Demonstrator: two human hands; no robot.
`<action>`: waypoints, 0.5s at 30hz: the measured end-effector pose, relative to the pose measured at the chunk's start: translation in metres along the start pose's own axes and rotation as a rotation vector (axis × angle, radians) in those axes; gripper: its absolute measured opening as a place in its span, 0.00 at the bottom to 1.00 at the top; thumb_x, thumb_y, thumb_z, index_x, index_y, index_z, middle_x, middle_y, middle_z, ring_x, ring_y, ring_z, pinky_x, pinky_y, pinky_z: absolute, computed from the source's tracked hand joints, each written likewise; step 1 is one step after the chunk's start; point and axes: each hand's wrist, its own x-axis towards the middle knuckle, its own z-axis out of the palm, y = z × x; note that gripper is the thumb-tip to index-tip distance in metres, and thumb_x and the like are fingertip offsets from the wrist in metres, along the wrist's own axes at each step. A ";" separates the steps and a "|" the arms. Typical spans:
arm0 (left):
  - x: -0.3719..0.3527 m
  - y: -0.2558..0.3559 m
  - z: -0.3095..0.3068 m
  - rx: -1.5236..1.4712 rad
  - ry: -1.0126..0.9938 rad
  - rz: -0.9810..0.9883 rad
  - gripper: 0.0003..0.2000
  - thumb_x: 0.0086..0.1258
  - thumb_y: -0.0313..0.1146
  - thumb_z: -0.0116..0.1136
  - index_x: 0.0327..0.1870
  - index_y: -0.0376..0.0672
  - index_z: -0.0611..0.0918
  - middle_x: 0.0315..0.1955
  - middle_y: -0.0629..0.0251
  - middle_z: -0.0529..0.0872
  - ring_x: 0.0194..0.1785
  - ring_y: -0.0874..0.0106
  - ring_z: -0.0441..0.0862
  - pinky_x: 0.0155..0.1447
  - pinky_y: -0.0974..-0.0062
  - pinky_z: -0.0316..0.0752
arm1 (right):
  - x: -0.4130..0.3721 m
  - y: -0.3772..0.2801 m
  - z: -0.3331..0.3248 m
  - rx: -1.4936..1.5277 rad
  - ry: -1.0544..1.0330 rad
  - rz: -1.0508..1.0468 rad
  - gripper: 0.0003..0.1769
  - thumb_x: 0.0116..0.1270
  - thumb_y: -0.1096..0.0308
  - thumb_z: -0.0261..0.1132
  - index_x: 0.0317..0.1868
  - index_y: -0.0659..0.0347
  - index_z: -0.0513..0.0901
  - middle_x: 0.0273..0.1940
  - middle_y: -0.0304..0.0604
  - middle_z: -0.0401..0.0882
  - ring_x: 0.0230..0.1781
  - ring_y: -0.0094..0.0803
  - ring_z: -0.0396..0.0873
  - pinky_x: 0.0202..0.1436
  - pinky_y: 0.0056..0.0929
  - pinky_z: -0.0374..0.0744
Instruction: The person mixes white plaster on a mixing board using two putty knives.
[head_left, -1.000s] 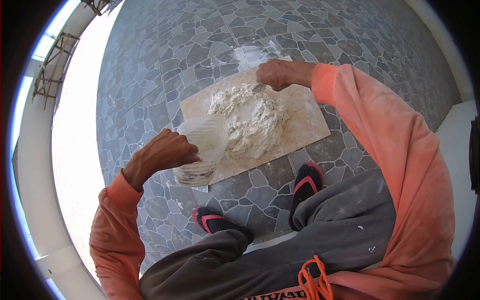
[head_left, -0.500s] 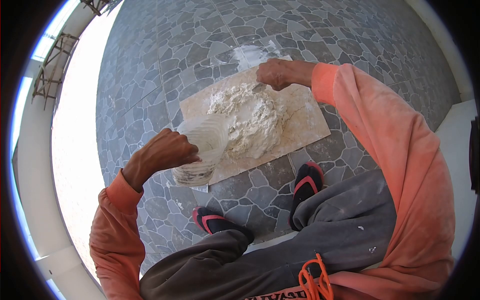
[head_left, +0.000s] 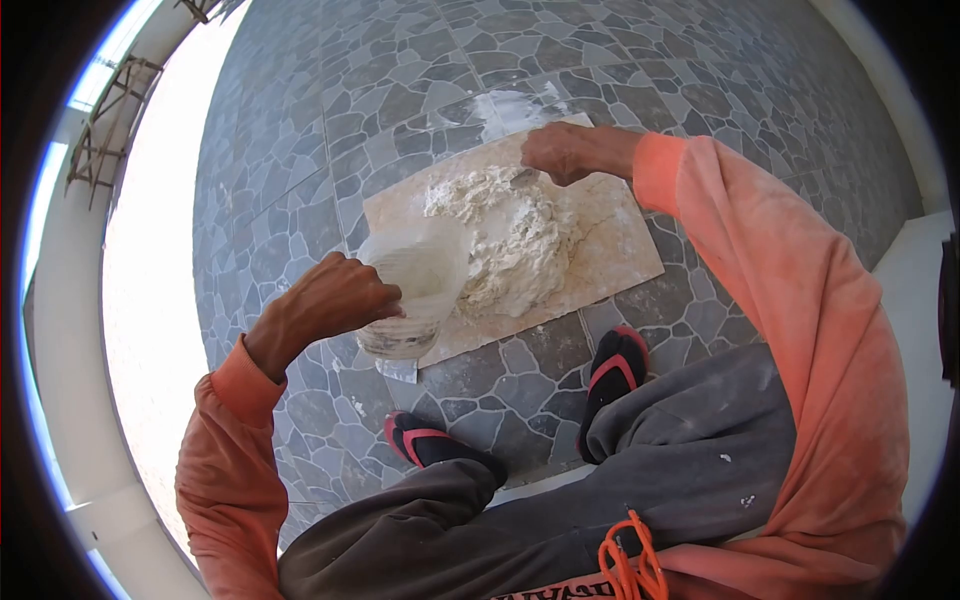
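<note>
My left hand [head_left: 340,293] is closed on the rim of a translucent ribbed plastic tub [head_left: 432,262], which is tilted with its mouth toward a heap of wet white plaster [head_left: 520,250]. The tub's lower wall is smeared grey and white. The plaster lies rough and lumpy on a beige board [head_left: 630,250], with a smoother, wetter patch in its middle. At the heap's far edge my right hand [head_left: 560,153] is closed around a tool. Only a bit of its grey blade [head_left: 523,178] shows against the plaster; the handle is hidden in the fist.
The board rests on a grey stone-patterned tile floor [head_left: 400,100]. A white smear [head_left: 505,112] marks the tiles beyond it. My feet in black socks and red-strapped sandals [head_left: 617,365] stand close to the near edge. A small pale scrap [head_left: 398,371] lies below the tub.
The tub has shifted slightly right and up over the heap's left side, uncovering more of the pale scrap below it. My right hand stays at almost the same spot.
</note>
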 end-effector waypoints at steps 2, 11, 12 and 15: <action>-0.006 -0.003 0.000 -0.007 -0.004 -0.054 0.12 0.68 0.42 0.64 0.27 0.45 0.84 0.19 0.62 0.85 0.24 0.63 0.84 0.30 0.69 0.75 | 0.000 -0.002 0.001 0.052 0.006 0.025 0.09 0.51 0.76 0.60 0.32 0.68 0.84 0.35 0.58 0.84 0.40 0.54 0.84 0.42 0.45 0.83; -0.052 -0.052 0.018 -0.085 0.141 -0.353 0.11 0.71 0.41 0.62 0.31 0.45 0.86 0.17 0.65 0.85 0.19 0.70 0.81 0.30 0.70 0.76 | 0.003 -0.022 0.001 0.265 0.010 0.233 0.12 0.49 0.76 0.58 0.34 0.73 0.83 0.34 0.65 0.83 0.40 0.60 0.83 0.44 0.50 0.82; -0.059 -0.060 0.021 -0.090 0.175 -0.374 0.11 0.72 0.40 0.62 0.32 0.44 0.87 0.17 0.65 0.85 0.19 0.70 0.81 0.30 0.70 0.76 | 0.005 -0.023 0.004 0.266 -0.016 0.267 0.13 0.51 0.74 0.60 0.35 0.72 0.84 0.35 0.63 0.84 0.40 0.58 0.84 0.45 0.49 0.82; -0.076 -0.086 0.040 -0.131 0.224 -0.486 0.11 0.72 0.39 0.62 0.32 0.42 0.86 0.16 0.60 0.83 0.18 0.67 0.79 0.29 0.68 0.75 | 0.010 -0.034 0.001 0.263 -0.110 0.364 0.15 0.53 0.70 0.62 0.39 0.72 0.85 0.38 0.58 0.86 0.43 0.53 0.86 0.45 0.45 0.84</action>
